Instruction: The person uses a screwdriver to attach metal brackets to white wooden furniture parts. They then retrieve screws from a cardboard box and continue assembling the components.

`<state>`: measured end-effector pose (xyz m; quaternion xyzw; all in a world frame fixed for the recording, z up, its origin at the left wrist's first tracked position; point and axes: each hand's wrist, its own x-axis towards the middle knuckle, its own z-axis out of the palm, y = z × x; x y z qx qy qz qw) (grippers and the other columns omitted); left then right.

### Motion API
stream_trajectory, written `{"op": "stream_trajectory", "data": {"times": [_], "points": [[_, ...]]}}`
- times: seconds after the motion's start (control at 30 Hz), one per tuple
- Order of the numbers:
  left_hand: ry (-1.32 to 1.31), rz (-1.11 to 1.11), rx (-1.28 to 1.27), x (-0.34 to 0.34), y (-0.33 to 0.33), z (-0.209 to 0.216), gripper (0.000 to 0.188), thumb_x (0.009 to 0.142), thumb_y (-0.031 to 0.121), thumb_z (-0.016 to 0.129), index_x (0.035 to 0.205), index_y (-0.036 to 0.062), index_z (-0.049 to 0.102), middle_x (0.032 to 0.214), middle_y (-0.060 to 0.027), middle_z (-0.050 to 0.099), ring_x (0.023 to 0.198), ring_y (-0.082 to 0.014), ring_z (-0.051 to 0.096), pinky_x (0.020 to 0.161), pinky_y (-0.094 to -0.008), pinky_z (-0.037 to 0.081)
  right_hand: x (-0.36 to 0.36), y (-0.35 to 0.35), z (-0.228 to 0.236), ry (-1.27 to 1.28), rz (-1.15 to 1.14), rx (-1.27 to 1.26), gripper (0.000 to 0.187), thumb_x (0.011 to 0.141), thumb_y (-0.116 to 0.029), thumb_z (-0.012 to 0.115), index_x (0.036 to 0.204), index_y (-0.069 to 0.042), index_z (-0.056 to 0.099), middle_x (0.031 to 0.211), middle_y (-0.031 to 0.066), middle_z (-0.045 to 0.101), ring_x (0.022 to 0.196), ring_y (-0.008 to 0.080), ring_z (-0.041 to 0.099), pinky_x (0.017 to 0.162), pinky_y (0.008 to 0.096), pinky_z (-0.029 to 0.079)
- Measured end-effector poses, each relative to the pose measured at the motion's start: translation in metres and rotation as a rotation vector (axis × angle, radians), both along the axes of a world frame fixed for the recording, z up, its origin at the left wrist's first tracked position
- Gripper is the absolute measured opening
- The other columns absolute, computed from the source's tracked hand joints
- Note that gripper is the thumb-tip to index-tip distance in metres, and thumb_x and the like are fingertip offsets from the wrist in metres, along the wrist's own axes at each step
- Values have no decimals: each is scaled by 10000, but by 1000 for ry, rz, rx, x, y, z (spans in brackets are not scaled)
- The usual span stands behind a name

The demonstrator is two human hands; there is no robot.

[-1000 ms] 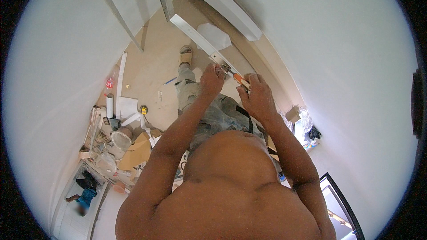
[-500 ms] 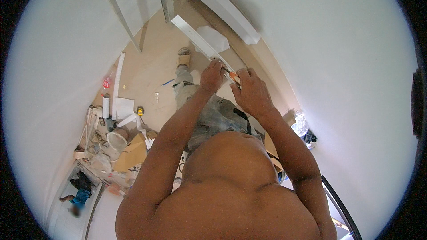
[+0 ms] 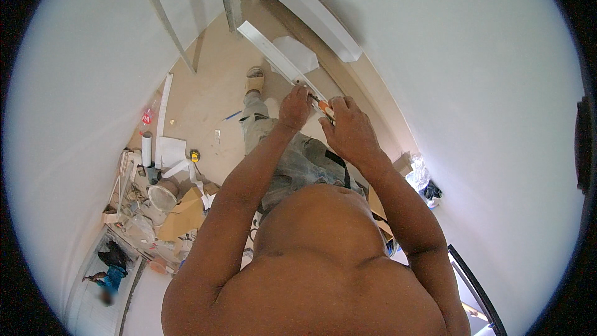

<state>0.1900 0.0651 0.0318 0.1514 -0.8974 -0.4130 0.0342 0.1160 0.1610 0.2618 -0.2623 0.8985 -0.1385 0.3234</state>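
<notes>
A long white strip (image 3: 268, 51), like a trim or channel piece with a small dark hole, slants from the upper left down to my hands. Closed around its near end is my left hand (image 3: 295, 107), fingers bent at its edge. My right hand (image 3: 352, 128) is wrapped around a hand tool with an orange handle (image 3: 324, 107), whose dark tip meets the strip beside my left fingers. My palm covers part of the tool, so its exact kind is unclear.
A white box-shaped length (image 3: 311, 12) lies along the right wall. On the left floor are a yellow tape measure (image 3: 195, 156), a bucket (image 3: 163, 194), cardboard (image 3: 183, 216) and a plastic bottle (image 3: 147, 117). A person in blue (image 3: 114, 277) is at lower left.
</notes>
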Motion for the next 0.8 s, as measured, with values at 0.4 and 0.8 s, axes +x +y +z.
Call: {"op": "stream_trajectory", "data": {"times": [0.4,0.8], "points": [[-108,-6,45,-2,-2,10,341,849,152,625,1134,1,514,1060,-205,577,951,-387,606,798,-472,510,1,-3,1,-6,-22,9,344,867,-196,629,1102,25,511,1056,225,555,959,397,598,838,483,481],[103,-190,-117,1,-4,19,287,883,204,588,1096,28,509,1013,-167,582,930,-334,619,782,-429,522,-5,-8,0,11,14,-3,324,870,-201,608,1068,36,508,1005,249,558,903,421,606,804,495,488]]}}
